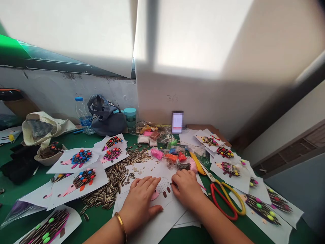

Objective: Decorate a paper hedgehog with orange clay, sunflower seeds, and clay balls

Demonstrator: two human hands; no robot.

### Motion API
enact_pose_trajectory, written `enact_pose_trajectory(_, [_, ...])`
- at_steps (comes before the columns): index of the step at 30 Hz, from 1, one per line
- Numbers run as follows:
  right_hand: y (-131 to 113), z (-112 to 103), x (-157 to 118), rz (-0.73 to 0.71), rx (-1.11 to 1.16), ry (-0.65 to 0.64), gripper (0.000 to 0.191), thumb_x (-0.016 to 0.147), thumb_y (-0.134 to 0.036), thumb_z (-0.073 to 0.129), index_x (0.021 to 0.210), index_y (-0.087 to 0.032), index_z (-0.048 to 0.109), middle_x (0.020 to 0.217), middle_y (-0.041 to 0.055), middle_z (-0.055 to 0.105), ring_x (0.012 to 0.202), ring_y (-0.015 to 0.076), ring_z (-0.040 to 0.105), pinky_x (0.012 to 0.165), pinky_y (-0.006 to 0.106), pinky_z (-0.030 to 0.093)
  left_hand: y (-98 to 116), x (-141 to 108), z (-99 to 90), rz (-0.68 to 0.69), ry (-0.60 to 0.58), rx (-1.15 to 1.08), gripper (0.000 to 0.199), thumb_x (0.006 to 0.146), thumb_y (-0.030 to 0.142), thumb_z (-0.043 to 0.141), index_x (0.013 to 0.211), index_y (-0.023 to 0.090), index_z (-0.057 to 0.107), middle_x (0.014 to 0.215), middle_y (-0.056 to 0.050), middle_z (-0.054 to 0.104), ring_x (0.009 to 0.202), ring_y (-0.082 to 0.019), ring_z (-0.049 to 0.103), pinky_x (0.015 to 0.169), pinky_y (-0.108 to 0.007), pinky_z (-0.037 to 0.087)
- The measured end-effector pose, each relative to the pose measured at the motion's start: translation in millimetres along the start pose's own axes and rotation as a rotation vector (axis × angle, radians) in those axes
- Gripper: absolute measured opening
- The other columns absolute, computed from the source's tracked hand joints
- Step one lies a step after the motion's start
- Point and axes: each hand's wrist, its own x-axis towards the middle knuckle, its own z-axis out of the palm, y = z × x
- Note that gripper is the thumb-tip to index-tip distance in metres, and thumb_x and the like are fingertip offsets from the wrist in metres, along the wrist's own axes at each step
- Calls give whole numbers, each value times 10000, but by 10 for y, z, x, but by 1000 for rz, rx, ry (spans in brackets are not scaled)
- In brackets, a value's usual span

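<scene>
Left hand (142, 198), fingers together, lies flat on white paper sheet (158, 222); right hand (186, 189) curls, grip unclear. Faint handwritten "36" (172, 98) shows beyond green cloth-like tabletop's (100, 222) back edge.

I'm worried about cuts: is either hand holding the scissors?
No, the scissors lie free to the right of the right hand, while the left hand rests on paper.

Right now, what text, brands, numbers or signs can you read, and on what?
"36", faint, then an unclear mark: handwritten on the pale panel.
Bottle label: too small and blurred to read.
Phone screen: blurred out, unreadable.
No other readable text.
</scene>
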Motion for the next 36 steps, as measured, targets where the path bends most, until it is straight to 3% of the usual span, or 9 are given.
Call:
enact_pose_trajectory(8, [142, -23, 24, 99, -150, -2, 74, 809, -148, 596, 790, -207, 636, 830, 19, 635, 840, 185, 520, 832, 351, 234, -3, 4, 8, 11, 5, -20, 793, 690, 375, 773, 1400, 275, 436, 1391, -79, 552, 1277, -322, 478, 1062, -525, 318])
enact_pose_trajectory(17, [141, -24, 27, 61, -52, 11, 155, 864, -140, 566, 852, -245, 679, 860, 5, 649, 892, 178, 527, 851, 335, 237, -6, -4, 11, 50, 39, -39, 748, 710, 372, 772, 1381, 272, 456, 1351, -88, 583, 1247, -310, 509, 1040, -498, 375])
enact_pose_trajectory(22, [127, -41, 26, 64, -41, -6, 143, 892, -171, 567, 853, -239, 686, 867, 10, 658, 889, 172, 531, 852, 331, 237, -110, 49, -13, 79, 127, -50, 481, 856, 317, 625, 1320, 246, 521, 1319, -88, 596, 1194, -254, 550, 1013, -421, 420])
enact_pose_trajectory(27, [132, -63, 26, 80, -21, -20, 183, 906, -155, 548, 851, -250, 694, 859, 8, 665, 872, 177, 534, 840, 339, 239, -340, 120, -244, -125, 233, 141, 229, 908, 235, 497, 1061, 214, 665, 1135, -82, 644, 1049, -249, 581, 895, -396, 442])
enact_pose_trajectory(31, [132, -73, 27, 81, -30, -16, 176, 897, -151, 563, 847, -251, 700, 855, 7, 673, 873, 179, 543, 845, 344, 238, -471, 134, -400, -267, 151, 262, 169, 872, 277, 539, 931, 214, 685, 992, -74, 647, 958, -275, 585, 786, -393, 432])
enact_pose_trajectory(36, [117, -86, 27, 67, -36, -17, 146, 891, -184, 579, 827, -235, 699, 849, 20, 672, 864, 178, 543, 826, 339, 245, -488, 135, -410, -300, 80, 291, 189, 888, 284, 496, 864, 219, 672, 932, -65, 645, 910, -258, 585, 745, -364, 402])
